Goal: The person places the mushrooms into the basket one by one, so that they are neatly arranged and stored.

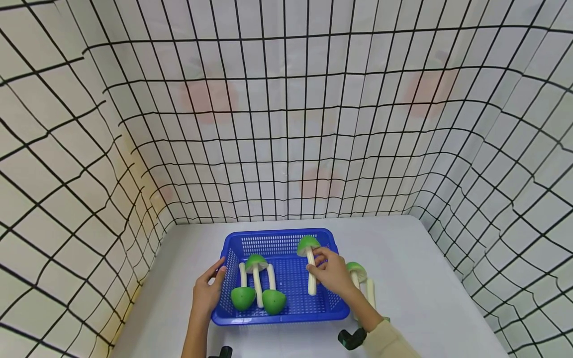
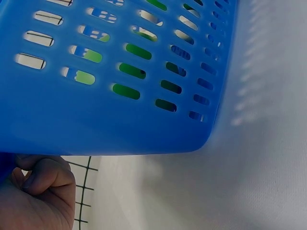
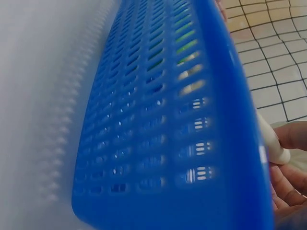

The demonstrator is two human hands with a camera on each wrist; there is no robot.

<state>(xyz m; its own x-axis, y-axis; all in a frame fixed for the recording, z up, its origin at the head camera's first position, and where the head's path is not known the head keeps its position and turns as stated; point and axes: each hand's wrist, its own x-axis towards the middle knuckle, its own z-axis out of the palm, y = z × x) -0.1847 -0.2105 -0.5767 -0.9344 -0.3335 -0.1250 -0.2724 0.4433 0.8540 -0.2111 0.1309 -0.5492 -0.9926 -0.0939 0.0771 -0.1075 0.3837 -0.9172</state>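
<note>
A blue plastic basket [image 1: 279,320] with slotted walls stands on the white table. My right hand [image 1: 333,273] pinches a toy mushroom [image 1: 309,246] by its white stem, green cap up, over the basket's right part. In the right wrist view, the thumb and fingers hold the stem [image 3: 273,141] beyond the blue rim. At the basket's left rim, my left hand [image 1: 207,293] grips the edge with thumb and fingers; its curled fingers show at the rim in the left wrist view. Inside the basket's left half lie three more mushrooms [image 1: 274,302], their caps pointing alternate ways.
More green-capped mushrooms [image 1: 356,271] lie on the table right of the basket, partly hidden by my right forearm. Black wire grid panels [image 1: 286,119] backed by pale cloth rise at the back and both sides of the table [image 1: 429,298].
</note>
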